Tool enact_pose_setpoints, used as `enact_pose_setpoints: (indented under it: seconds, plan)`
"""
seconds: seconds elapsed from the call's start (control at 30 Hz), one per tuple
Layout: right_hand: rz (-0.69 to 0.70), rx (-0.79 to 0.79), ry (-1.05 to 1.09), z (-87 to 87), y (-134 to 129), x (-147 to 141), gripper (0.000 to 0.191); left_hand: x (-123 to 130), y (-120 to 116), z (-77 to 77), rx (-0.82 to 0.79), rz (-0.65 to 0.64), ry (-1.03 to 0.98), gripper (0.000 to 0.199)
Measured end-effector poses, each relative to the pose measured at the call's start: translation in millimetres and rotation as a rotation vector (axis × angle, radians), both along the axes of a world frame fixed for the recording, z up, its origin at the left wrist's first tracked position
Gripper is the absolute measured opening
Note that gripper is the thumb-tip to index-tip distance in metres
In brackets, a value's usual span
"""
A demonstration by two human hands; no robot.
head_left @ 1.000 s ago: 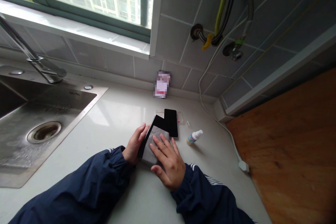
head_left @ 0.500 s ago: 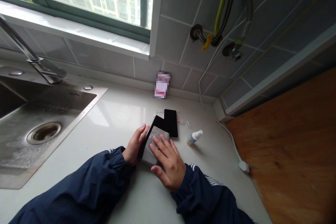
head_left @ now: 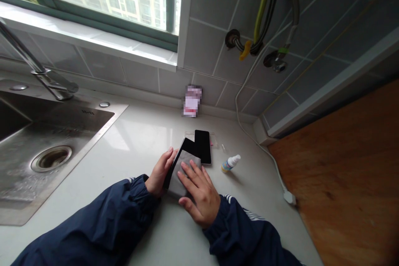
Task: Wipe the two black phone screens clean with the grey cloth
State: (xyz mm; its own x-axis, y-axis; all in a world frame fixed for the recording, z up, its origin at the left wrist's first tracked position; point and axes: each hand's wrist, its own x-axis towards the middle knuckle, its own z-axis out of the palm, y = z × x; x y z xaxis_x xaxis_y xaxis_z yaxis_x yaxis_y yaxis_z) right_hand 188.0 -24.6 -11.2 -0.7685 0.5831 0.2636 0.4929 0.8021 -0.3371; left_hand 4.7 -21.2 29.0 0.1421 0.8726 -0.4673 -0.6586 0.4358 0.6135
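My left hand [head_left: 160,173] grips a phone [head_left: 187,145] with a black face by its left edge; that hand's fingers are mostly hidden beneath it. A grey cloth [head_left: 184,158] with a zigzag-cut edge covers the lower part of the phone. On the cloth lies my right hand [head_left: 201,193], flat, with its fingers spread. Just behind, a second black phone [head_left: 204,145] rests on the counter, partly over a clear plastic case [head_left: 189,134]. A small spray bottle [head_left: 230,163] with a white top stands right of it.
On the left is a steel sink [head_left: 116,113] with a faucet [head_left: 56,85]. An object blurred by pixels [head_left: 192,102] leans against the tiled wall. A white cable [head_left: 238,108] runs down to a plug [head_left: 289,198] beside the wooden panel [head_left: 336,174] on the right.
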Motion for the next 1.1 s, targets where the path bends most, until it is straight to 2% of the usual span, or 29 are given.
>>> enact_pose_setpoints:
  seconds: [0.17,0.3,0.47,0.63,0.77,0.9,1.1]
  plan:
    - [0.001,0.012,0.001,-1.6,1.4,0.6,0.066,0.6,-0.1,1.3,-0.028,0.021,-0.001,0.063]
    - [-0.05,0.051,0.016,-3.3,5.8,2.3,0.065,-1.6,-2.1,-3.2,-0.013,-0.05,-0.027,0.071]
    - [-0.207,0.144,0.082,-1.3,8.9,1.8,0.065,-4.5,-5.8,-10.9,0.114,-0.122,-0.035,0.084]
    - [-0.289,0.182,0.131,-0.4,9.1,1.4,0.066,-4.4,-7.0,-11.0,0.208,-0.114,-0.054,0.079]
    - [-0.248,0.18,0.133,-0.1,11.3,3.4,0.065,-4.1,-5.7,-11.9,0.247,-0.089,-0.103,0.07]
    - [-0.208,0.171,0.161,1.7,14.6,5.9,0.065,-4.3,-5.6,-11.4,0.201,-0.089,-0.14,0.068]
    - [-0.09,0.108,0.19,2.8,13.2,7.6,0.065,-5.8,-1.4,-0.3,0.122,-0.026,-0.105,0.067]
